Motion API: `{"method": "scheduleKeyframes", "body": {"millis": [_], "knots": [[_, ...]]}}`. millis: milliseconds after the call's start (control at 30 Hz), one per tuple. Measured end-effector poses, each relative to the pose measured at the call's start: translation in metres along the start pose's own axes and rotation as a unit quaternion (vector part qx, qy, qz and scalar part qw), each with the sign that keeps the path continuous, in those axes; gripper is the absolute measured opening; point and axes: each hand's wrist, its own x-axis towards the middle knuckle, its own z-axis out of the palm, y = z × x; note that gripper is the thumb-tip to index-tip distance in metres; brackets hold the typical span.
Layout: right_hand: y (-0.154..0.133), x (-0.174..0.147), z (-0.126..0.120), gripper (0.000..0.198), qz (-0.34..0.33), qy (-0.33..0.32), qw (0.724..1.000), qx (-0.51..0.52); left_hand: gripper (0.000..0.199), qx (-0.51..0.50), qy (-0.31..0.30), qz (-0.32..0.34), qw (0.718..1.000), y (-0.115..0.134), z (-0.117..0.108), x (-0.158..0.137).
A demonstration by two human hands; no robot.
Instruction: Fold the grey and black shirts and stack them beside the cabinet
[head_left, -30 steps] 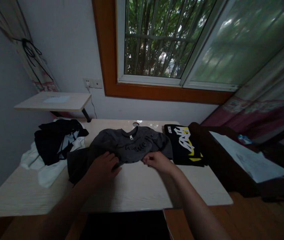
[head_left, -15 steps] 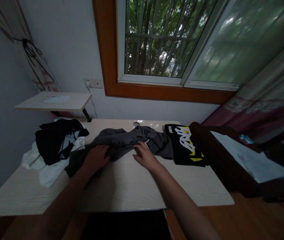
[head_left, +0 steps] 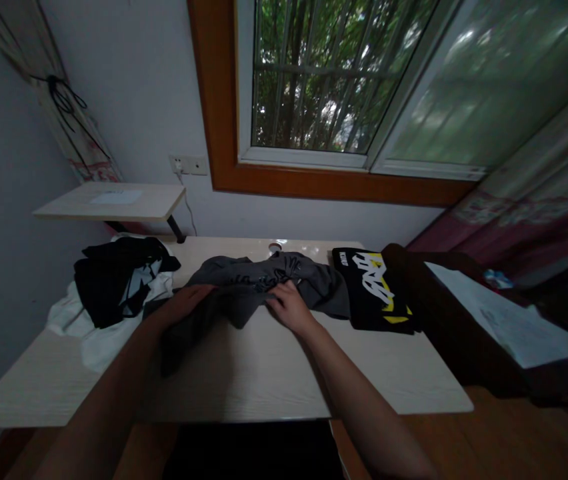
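Note:
A crumpled dark grey shirt [head_left: 244, 280] with black lettering lies across the middle of the table. My left hand [head_left: 184, 303] is at its left part, and some of the cloth hangs in front of the fingers towards me; the fingertips are partly hidden. At the front edge, near the lettering, my right hand [head_left: 289, 305] grips the cloth between thumb and fingers. To the right is a folded black shirt [head_left: 373, 290] with white and yellow print, touching or close to the grey one.
On the left, black clothing [head_left: 101, 283] lies heaped on white clothing [head_left: 67, 313]. A small raised shelf [head_left: 159, 193] stands behind that heap. The pale table [head_left: 284, 373] ends near my body. Beyond its right side is a dark piece of furniture with a white sheet [head_left: 504, 313] on it.
My left hand has shifted slightly left and up, and the grey cloth now falls in front of it. My right hand's fingers have closed more on the shirt's front edge.

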Motion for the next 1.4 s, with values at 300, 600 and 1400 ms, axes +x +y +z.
{"method": "scheduleKeyframes", "body": {"millis": [300,600,1400], "knots": [[0.018,-0.042,-0.104,0.022,0.105,0.037,0.944,0.312,0.056,0.027,0.021,0.011,0.999,-0.010,-0.005,0.005],[0.004,-0.063,-0.141,0.053,0.168,-0.071,0.904,0.386,0.043,0.157,0.019,0.103,0.982,0.003,0.008,0.007],[-0.001,-0.045,-0.071,0.020,0.080,-0.303,0.947,0.066,0.024,0.094,-0.361,0.031,0.927,0.055,0.025,-0.043]]}}
